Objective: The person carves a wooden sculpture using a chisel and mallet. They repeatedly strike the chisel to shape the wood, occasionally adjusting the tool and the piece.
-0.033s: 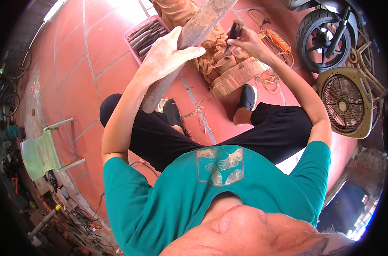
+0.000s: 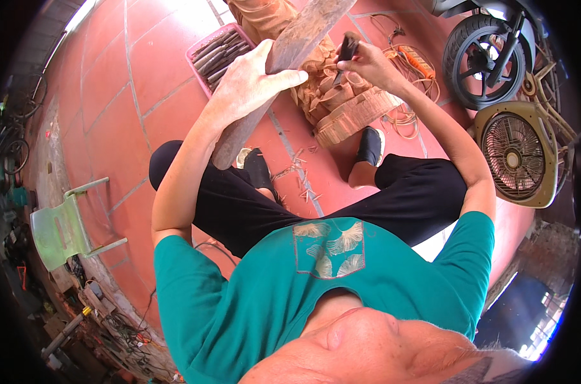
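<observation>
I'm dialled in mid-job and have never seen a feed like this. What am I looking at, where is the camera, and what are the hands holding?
No machine here: a person in a teal shirt sits on a red tiled floor, filmed by a wide fisheye camera on their own head looking down, so edges bend and their chin fills the bottom. The left hand grips a long, rough brown wooden slab that slants down to the floor near a black shoe. The right hand holds a small dark-handled cutting tool against it. Beneath lies a carved tan wooden piece, with shavings around. Nearby: a pink tray of dark sticks, an orange cord, a beige floor fan, a motorbike wheel and a green plastic chair.
</observation>
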The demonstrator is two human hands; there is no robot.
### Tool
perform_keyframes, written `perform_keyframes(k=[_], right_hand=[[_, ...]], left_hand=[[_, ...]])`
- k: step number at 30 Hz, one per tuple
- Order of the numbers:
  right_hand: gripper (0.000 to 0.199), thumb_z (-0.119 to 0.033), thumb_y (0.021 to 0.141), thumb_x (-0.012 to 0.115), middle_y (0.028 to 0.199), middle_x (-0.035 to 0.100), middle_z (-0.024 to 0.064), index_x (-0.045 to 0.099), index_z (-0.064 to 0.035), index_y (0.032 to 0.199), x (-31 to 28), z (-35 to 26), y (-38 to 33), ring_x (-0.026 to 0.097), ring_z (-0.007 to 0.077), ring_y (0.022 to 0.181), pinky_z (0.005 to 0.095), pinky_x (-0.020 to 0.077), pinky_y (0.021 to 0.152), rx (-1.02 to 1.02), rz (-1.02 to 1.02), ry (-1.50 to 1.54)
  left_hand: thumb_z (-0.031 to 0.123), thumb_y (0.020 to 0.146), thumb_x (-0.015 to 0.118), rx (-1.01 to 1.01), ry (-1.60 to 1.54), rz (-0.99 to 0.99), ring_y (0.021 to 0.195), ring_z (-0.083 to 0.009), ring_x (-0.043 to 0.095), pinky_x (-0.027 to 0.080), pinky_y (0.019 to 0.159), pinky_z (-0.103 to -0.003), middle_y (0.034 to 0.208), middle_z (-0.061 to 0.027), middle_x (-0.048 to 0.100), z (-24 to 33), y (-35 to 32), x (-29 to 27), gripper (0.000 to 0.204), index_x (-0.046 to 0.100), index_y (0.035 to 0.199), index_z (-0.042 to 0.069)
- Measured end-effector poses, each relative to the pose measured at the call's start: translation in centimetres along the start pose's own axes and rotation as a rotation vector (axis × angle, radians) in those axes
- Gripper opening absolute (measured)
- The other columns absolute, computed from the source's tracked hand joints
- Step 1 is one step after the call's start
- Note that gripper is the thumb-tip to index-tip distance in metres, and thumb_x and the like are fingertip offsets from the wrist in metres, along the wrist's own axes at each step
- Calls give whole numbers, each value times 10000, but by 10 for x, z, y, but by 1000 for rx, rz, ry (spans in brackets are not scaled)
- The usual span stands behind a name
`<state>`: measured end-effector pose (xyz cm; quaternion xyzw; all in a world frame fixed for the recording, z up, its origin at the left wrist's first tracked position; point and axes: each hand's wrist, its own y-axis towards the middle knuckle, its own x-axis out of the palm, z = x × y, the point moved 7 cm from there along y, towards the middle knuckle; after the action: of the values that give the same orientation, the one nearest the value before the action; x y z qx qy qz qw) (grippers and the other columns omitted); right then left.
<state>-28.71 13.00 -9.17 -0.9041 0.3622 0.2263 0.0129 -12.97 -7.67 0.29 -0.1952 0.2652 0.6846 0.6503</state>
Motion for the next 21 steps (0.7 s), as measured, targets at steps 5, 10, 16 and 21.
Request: perform_keyframes(k=[5, 10, 16, 21], right_hand=[[315, -237, 883, 763, 744, 653, 161, 594, 8, 989, 18, -40, 7, 682, 274, 680, 414, 504, 645, 12, -145, -335], [364, -265, 873, 763, 742, 646, 187, 583, 6, 1035, 21, -41, 8, 680, 349, 708, 451, 496, 647, -65, -144, -385], [412, -292, 861, 773, 765, 651, 204, 587, 3, 1080, 24, -54, 7, 677, 391, 742, 465, 495, 656, -101, -150, -405], [459, -286, 849, 781, 780, 656, 197, 594, -8, 1163, 26, -49, 9, 682, 386, 755, 466, 506, 668, -167, -151, -465]], left_hand=[[505, 847, 761, -13, -145, 56, 893, -278, 694, 528, 846, -382, 989, -216, 709, 11, -3, -5, 714, 585, 1221, -77], [376, 890, 779, 64, -349, 121, 872, -166, 656, 530, 819, -323, 962, -113, 701, 21, -4, -13, 557, 604, 1218, -39], [352, 898, 779, 52, -329, 130, 867, -159, 651, 529, 812, -318, 941, -103, 693, 23, -6, -16, 518, 602, 1204, -27], [417, 861, 787, -11, -151, 121, 971, -272, 704, 534, 858, -374, 1014, -212, 698, 22, -6, -8, 638, 558, 1254, -30]])
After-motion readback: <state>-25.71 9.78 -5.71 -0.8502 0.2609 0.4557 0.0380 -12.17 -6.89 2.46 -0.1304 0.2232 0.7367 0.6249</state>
